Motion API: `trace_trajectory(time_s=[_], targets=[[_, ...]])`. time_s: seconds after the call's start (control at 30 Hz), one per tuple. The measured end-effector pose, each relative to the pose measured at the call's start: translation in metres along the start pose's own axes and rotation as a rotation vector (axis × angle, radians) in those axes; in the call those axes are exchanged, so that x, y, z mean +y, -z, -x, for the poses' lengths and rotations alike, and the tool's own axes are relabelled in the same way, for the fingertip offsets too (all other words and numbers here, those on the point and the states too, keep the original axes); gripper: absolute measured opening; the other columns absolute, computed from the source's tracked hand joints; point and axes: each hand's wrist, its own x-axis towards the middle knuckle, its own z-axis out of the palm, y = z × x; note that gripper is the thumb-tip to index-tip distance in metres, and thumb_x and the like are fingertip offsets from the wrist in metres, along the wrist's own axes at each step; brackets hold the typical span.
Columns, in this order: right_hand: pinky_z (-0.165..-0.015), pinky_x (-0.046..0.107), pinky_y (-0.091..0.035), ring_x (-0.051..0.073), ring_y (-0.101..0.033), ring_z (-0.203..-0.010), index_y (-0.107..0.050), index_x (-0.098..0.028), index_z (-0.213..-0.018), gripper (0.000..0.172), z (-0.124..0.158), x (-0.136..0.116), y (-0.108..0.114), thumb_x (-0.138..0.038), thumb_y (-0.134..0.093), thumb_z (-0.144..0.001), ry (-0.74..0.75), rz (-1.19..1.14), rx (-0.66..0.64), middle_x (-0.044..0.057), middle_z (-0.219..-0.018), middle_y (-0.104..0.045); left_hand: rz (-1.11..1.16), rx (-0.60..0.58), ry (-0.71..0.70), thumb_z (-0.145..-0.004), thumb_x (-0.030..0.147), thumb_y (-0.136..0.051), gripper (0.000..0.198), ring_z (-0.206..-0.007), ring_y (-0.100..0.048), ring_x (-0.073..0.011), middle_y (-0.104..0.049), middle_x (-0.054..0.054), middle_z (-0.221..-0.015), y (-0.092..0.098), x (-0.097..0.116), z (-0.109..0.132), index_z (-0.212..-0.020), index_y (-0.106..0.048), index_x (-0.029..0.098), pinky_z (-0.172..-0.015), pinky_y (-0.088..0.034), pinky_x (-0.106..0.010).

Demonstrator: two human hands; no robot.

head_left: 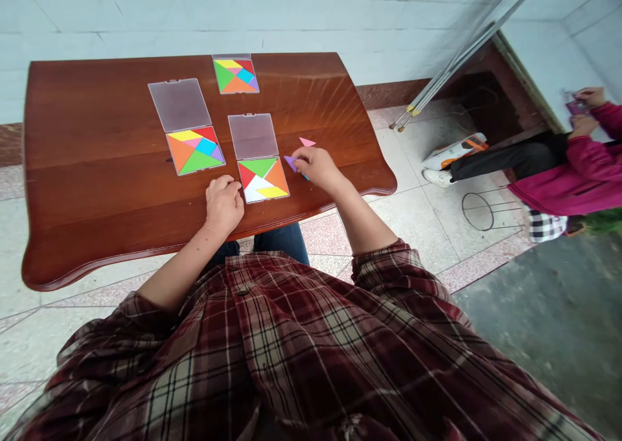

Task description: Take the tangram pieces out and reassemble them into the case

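Note:
My right hand (318, 168) pinches a purple triangle tangram piece (290, 162) just right of the nearest tangram case (265, 199). A blue piece (306, 177) shows partly beneath that hand. Beyond the fingers lies a pink triangle piece (307, 142) on the table. Green, red, orange and yellow pieces sit in the nearest case's tray, where white base shows between them; its clear lid (253, 136) is folded back. My left hand (224, 204) rests on the table at the case's left edge, fingers curled in with nothing visible in them.
A filled tangram case (195, 151) with its lid open lies to the left, another (236, 76) at the back. The brown wooden table (97, 169) has a curved front edge. Crutches (437, 78) lean at the right, near a seated person (583, 162) and a wire frame (477, 211).

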Motion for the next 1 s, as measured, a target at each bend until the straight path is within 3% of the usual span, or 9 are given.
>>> trace_trajectory(time_s=[0.13,0.3,0.6,1.0], targets=[[-0.067,0.026,-0.04,0.011,-0.051,-0.067,-0.059,-0.017,-0.082,0.005,0.011,-0.031,-0.029,-0.021,-0.058,-0.079,0.045,-0.155,-0.142,-0.002,-0.07,-0.06,0.011,0.003,-0.002,-0.08,0.015,-0.047,0.024,-0.103,-0.053,-0.029,-0.06,-0.01,-0.113,0.0,0.0,0.0,-0.093,-0.066,0.02,-0.09,-0.043,-0.046],[-0.065,0.024,-0.038,0.01,-0.048,-0.062,-0.053,-0.019,-0.083,0.009,0.017,-0.046,-0.047,-0.017,-0.058,-0.075,0.028,-0.162,-0.144,-0.005,-0.067,-0.055,0.012,0.034,-0.024,-0.08,0.015,-0.047,0.025,-0.102,-0.053,-0.0287,-0.061,-0.009,-0.112,-0.001,-0.001,0.0,-0.093,-0.067,0.02,-0.089,-0.044,-0.045],[-0.065,0.024,-0.035,0.012,-0.045,-0.06,-0.056,-0.021,-0.093,0.013,0.027,-0.062,-0.063,-0.02,-0.051,-0.08,0.053,-0.039,-0.217,-0.007,-0.063,-0.049,0.063,0.05,-0.016,-0.077,0.014,-0.049,0.027,-0.1,-0.054,-0.0287,-0.062,-0.01,-0.11,-0.002,0.0,0.0,-0.092,-0.069,0.021,-0.089,-0.044,-0.047],[-0.067,0.025,-0.037,0.012,-0.049,-0.062,-0.056,-0.019,-0.086,0.008,0.023,-0.066,-0.072,-0.018,-0.054,-0.079,-0.027,-0.03,-0.235,-0.005,-0.066,-0.055,0.063,0.025,-0.012,-0.078,0.015,-0.047,0.024,-0.1,-0.053,-0.0284,-0.061,-0.01,-0.109,-0.002,0.0,0.0,-0.091,-0.068,0.02,-0.088,-0.044,-0.046]])
